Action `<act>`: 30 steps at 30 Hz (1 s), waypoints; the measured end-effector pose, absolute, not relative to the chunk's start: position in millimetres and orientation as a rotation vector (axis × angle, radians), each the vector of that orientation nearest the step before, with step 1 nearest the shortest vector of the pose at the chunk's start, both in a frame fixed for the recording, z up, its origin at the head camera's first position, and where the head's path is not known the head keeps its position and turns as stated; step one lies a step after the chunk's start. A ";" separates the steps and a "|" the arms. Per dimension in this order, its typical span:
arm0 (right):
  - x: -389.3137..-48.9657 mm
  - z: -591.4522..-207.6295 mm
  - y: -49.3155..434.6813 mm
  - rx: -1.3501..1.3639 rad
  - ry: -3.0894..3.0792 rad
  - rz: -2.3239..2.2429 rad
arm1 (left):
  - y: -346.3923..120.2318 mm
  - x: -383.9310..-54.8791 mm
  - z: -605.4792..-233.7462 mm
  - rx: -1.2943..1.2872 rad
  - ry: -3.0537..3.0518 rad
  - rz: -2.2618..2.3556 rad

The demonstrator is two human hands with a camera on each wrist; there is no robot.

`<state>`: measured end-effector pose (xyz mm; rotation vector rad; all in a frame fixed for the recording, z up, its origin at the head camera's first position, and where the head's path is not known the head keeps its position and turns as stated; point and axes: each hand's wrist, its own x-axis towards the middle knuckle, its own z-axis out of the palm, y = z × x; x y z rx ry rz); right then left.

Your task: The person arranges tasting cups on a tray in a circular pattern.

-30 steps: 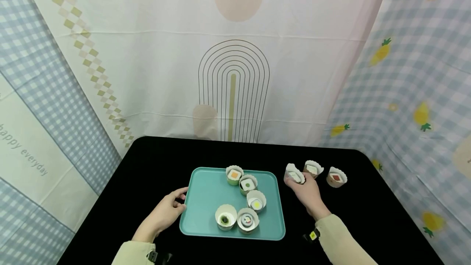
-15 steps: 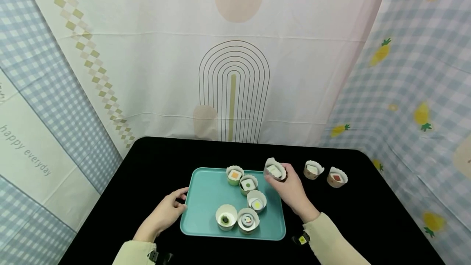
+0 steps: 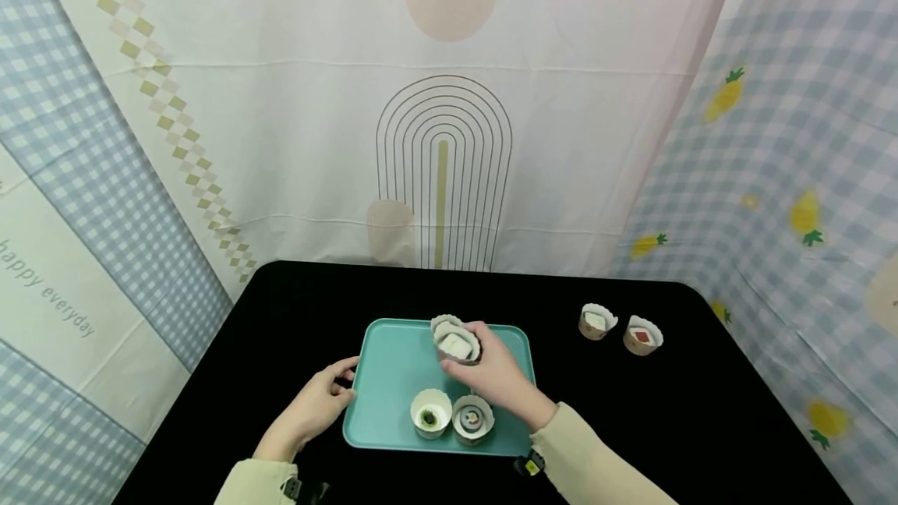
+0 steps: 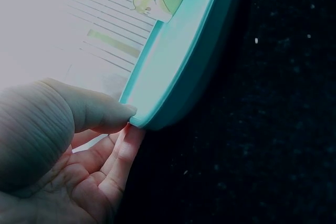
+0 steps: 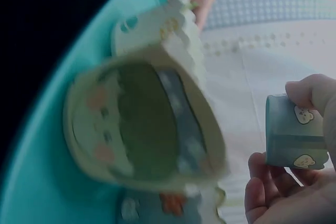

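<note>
A teal tray (image 3: 382, 380) lies on the black table. My left hand (image 3: 309, 404) pinches its left edge; in the left wrist view the thumb is on top and the fingers are beneath. With my right hand (image 3: 501, 376) I hold a paper baking cup (image 3: 459, 343) above the tray; something white sits inside it. The right wrist view shows thumb and fingers on opposite sides of this cup (image 5: 294, 132). Two paper cups stand at the tray's front: one with a green-and-dark piece (image 3: 430, 411), another with a round piece (image 3: 473, 419). My right hand and its cup hide most cups behind.
Right of the tray, two more paper cups stand on the table, one with a white piece (image 3: 596, 322), one with a red-topped piece (image 3: 641, 336). A patterned curtain (image 3: 316, 162) hangs behind the table's far edge.
My right hand has carried the white-filled cup left, from beside the two cups at right to over the tray. The left hand stays at the tray's edge.
</note>
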<state>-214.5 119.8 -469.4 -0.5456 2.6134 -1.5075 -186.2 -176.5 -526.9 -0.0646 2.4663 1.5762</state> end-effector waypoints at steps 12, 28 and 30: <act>-211.6 -474.8 88.0 -0.643 2.494 -1.411 | -176.3 -186.1 -527.3 -0.073 2.483 1.571; -209.9 -473.6 70.1 -0.747 2.607 -1.233 | -175.9 -187.1 -528.7 -0.061 2.506 1.558; -209.7 -473.9 68.1 -0.764 2.602 -1.201 | -175.3 -186.5 -528.5 -0.059 2.507 1.563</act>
